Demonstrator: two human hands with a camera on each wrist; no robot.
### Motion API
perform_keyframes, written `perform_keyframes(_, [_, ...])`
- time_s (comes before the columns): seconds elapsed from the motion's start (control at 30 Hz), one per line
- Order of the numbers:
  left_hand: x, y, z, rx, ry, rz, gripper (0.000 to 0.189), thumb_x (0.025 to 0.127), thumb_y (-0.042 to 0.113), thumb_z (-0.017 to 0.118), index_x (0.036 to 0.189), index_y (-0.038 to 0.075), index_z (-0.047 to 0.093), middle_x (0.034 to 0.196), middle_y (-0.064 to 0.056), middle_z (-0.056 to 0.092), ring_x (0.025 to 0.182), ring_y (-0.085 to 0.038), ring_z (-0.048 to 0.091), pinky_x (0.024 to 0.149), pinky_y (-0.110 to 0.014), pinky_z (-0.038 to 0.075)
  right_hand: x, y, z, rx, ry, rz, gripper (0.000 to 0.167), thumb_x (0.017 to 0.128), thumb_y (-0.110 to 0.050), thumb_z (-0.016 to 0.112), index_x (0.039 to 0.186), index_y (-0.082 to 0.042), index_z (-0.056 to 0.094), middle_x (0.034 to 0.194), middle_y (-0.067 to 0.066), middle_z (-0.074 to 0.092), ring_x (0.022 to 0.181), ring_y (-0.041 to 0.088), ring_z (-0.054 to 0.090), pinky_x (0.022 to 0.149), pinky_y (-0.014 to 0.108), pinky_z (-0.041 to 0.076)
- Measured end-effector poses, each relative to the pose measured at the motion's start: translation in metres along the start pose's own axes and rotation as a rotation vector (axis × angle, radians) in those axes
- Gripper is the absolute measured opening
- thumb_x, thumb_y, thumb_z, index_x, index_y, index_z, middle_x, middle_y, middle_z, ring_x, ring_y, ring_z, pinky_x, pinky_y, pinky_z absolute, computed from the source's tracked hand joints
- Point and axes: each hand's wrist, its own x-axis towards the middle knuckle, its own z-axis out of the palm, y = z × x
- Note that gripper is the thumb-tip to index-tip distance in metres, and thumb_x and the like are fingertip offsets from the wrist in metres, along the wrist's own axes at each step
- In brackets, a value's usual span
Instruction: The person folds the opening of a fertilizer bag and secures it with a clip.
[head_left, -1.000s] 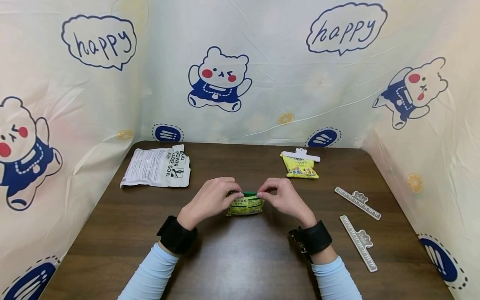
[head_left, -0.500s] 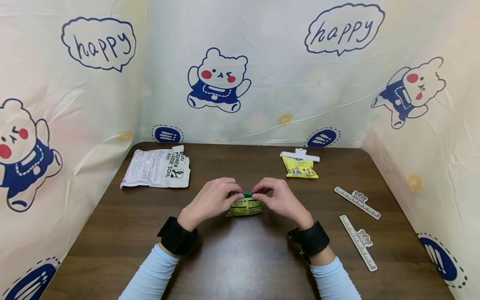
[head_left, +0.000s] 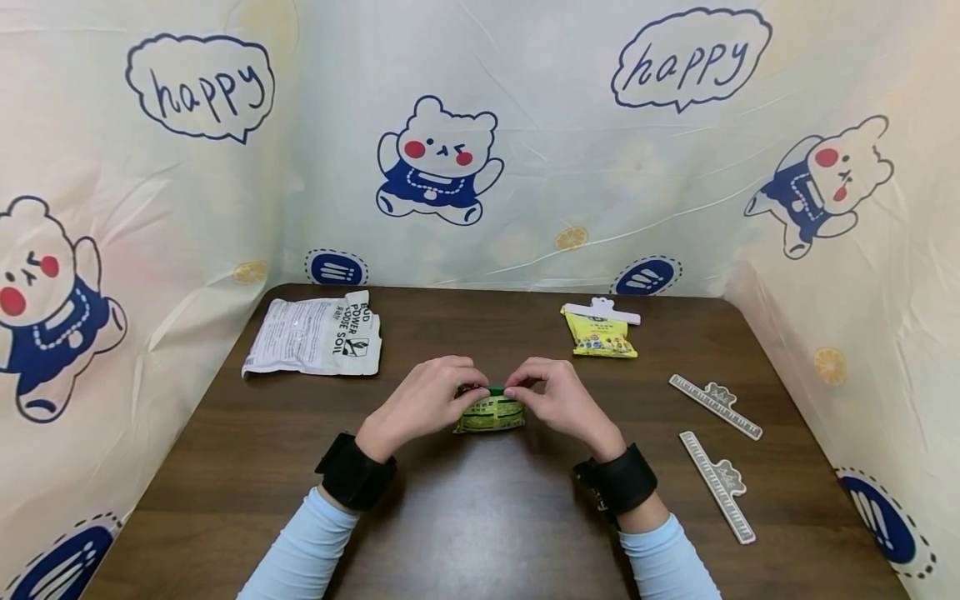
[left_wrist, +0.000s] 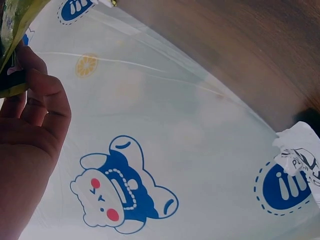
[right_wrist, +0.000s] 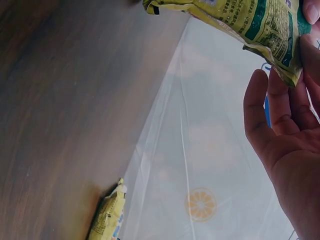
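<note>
A small green-and-yellow printed packet (head_left: pixel 491 416) stands on the brown table between the two hands, its dark green top edge uppermost. My left hand (head_left: pixel 427 400) pinches that edge at its left end. From the other side my right hand (head_left: pixel 562 398) pinches the same edge between thumb and index finger. Only a short stretch of green shows between the thumbs. In the right wrist view, the packet (right_wrist: pixel 255 27) shows its printed face, with the other right-hand fingers (right_wrist: pixel 257 100) loosely bent below it. A corner of the packet (left_wrist: pixel 17 22) appears in the left wrist view.
A white soil bag (head_left: pixel 315 335) lies at the back left. At the back right, a yellow packet (head_left: pixel 600 335) carries a white clip (head_left: pixel 602 312) along its top. Two ruler-marked clips (head_left: pixel 716 406) lie at the right. A printed curtain (head_left: pixel 525 167) surrounds the table.
My right hand has shifted slightly left along the packet's top edge, narrowing the gap between the hands. My left hand and the packet have hardly moved.
</note>
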Motion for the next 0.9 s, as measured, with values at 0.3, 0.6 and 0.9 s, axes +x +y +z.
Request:
perform_keyframes(0.3, [-0.001,0.001,-0.001,0.001,-0.001,0.005,0.008,0.101,0.02,0.075,0.105,0.018,0.081,0.092,0.009,0.065,0.079,-0.006,0.057,0.07,-0.027,0.05,0.001,0.0,0.004,-0.014,0.007,-0.006,0.009,0.096,-0.007,0.08,0.098,-0.016,0.079,0.094,-0.009,0.07,0.088,0.011,0.067,0.08,0.04,0.057])
perform_keyframes(0.6, [-0.001,0.002,-0.003,0.0,-0.011,-0.003,0.009,0.1,0.021,0.076,0.106,0.017,0.082,0.092,0.01,0.065,0.079,-0.006,0.058,0.07,-0.028,0.05,0.002,-0.003,0.013,-0.014,0.018,-0.046,0.008,0.096,-0.008,0.079,0.102,-0.014,0.079,0.096,-0.008,0.071,0.089,0.011,0.067,0.077,0.043,0.058])
perform_keyframes(0.9, [-0.002,0.001,-0.009,-0.014,-0.027,-0.012,0.007,0.098,0.021,0.079,0.103,0.018,0.083,0.089,0.012,0.063,0.076,-0.004,0.057,0.067,-0.027,0.049,0.003,-0.003,0.015,-0.017,0.031,-0.055,0.008,0.096,-0.008,0.079,0.098,-0.015,0.081,0.095,-0.009,0.071,0.089,0.011,0.067,0.074,0.043,0.057])
